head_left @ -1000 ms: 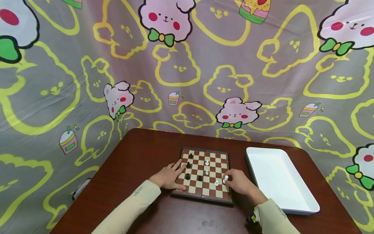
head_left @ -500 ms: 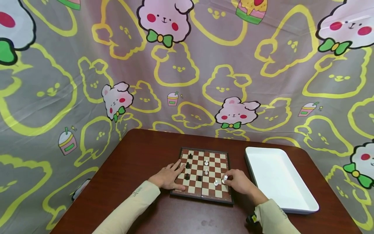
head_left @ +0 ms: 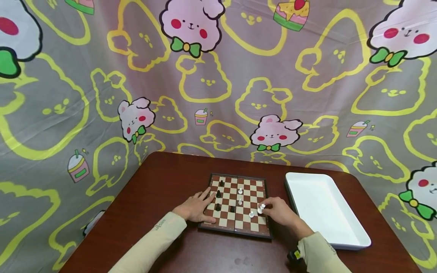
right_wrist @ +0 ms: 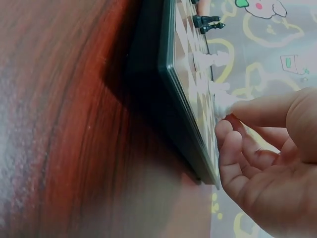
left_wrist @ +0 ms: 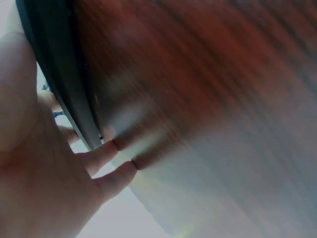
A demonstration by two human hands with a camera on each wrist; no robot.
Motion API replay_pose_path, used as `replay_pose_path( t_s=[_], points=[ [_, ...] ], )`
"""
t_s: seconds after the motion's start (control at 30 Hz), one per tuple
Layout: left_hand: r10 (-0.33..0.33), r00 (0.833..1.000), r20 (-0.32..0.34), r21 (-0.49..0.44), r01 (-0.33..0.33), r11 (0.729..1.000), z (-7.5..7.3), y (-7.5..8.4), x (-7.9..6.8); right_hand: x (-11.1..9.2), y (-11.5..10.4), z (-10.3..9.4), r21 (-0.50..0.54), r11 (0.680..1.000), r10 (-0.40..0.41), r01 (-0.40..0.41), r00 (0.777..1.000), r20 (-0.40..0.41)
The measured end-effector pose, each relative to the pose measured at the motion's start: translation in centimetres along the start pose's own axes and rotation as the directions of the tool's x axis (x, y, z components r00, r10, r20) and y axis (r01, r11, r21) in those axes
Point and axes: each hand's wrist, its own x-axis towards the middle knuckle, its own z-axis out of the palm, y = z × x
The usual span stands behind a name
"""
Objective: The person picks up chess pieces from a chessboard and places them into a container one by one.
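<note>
A shallow white tray (head_left: 327, 208), its white floor showing, stands on the table (head_left: 164, 174) to the right of the chessboard (head_left: 252, 196). My right hand (head_left: 280, 212) pinches a white chess piece (head_left: 260, 211) between thumb and finger at the board's right side, just right of a white pawn (head_left: 251, 214); whether its base touches the squares I can't tell. My other right fingers curl under. My left hand (head_left: 194, 208) lies across the board's left edge, fingers spread, gripping no piece, near a black piece (head_left: 217, 207).
</note>
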Motion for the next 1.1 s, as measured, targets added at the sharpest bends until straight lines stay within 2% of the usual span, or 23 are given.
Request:
replay_pose_path(
  t_s=[0.17, 0.27, 0.53, 0.7, 0.8, 1.1],
  points=[
    [0.002, 1.0, 0.007, -0.01, -0.002, 1.0, -0.1, -0.1, -0.1, -0.2, -0.3, 0.5, -0.017, 0.999, -0.03, 0.03, 0.999, -0.021],
    [0.008, 1.0, 0.006, 0.002, -0.008, 1.0, -0.2, -0.3, 0.0, -0.1, -0.3, 0.9, -0.028, 0.997, -0.073, 0.073, 0.997, 0.003],
    [0.007, 1.0, 0.012, 0.009, -0.007, 1.0, -0.6, -0.2, 0.4, 0.0, -0.2, 0.8, 0.04, 0.994, -0.102, 0.098, 0.988, 0.115],
    [0.01, 1.0, 0.01, 0.009, -0.01, 1.0, -0.2, -0.1, 0.4, -0.3, 0.1, 0.8, 0.002, 0.992, -0.129, 0.13, 0.985, 0.114],
    [0.011, 1.0, 0.01, 0.02, -0.011, 1.0, 0.1, -0.3, 0.5, -0.4, 0.2, 0.5, -0.008, 0.99, -0.142, 0.143, 0.986, 0.092],
    [0.012, 1.0, 0.01, 0.018, -0.013, 1.0, 0.2, -0.4, 0.3, -0.7, -1.0, -2.4, 0.039, 0.996, -0.081, 0.078, 0.994, 0.068]
  ],
)
